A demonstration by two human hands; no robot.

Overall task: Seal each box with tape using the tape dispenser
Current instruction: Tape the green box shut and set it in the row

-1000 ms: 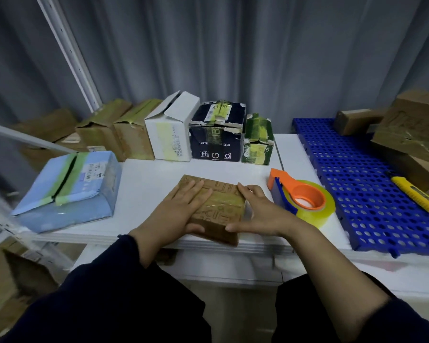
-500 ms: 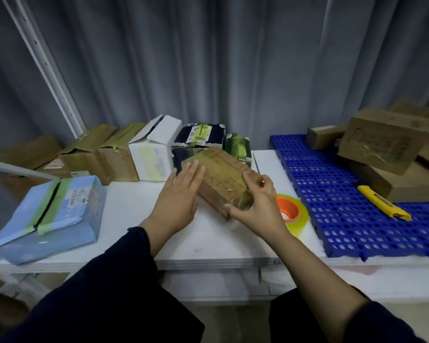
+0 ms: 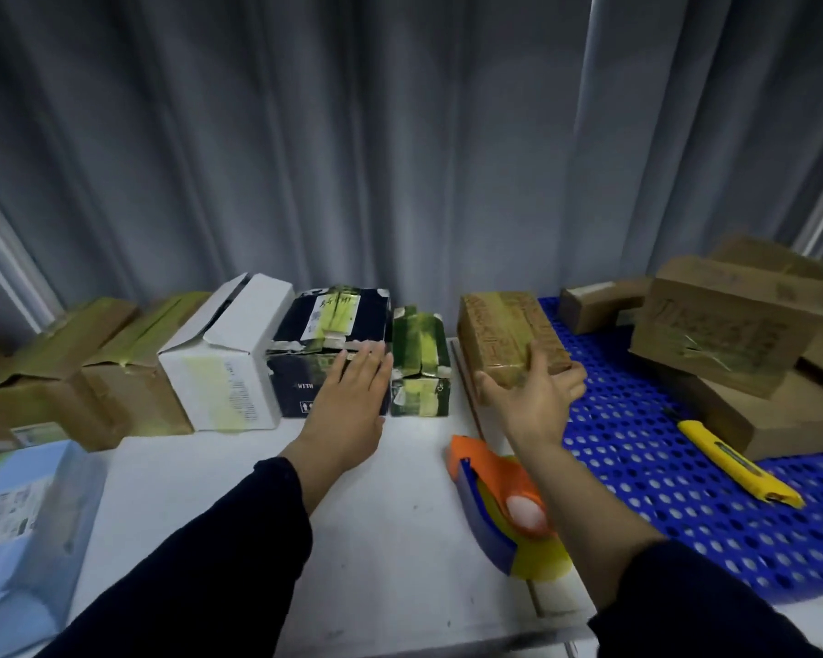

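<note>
My right hand [image 3: 535, 396] grips the near end of a small taped brown box [image 3: 504, 332], which sits at the back of the white table beside the blue pallet. My left hand [image 3: 352, 396] hovers flat with straight fingers in front of the dark blue box [image 3: 324, 334] and holds nothing. The orange and blue tape dispenser [image 3: 495, 501] with its yellowish roll lies on the table under my right forearm. A small green taped box [image 3: 419, 358] stands between my hands.
A white box [image 3: 224, 358] with an open flap and taped brown boxes [image 3: 91, 372] line the back left. A light blue box [image 3: 25, 520] lies at the front left. The blue perforated pallet [image 3: 661, 467] carries stacked brown boxes [image 3: 732, 334] and a yellow utility knife [image 3: 732, 463].
My right hand carried the small brown box from the table's front edge up and back to the right end of the row. My left hand let go of it and now hovers.
</note>
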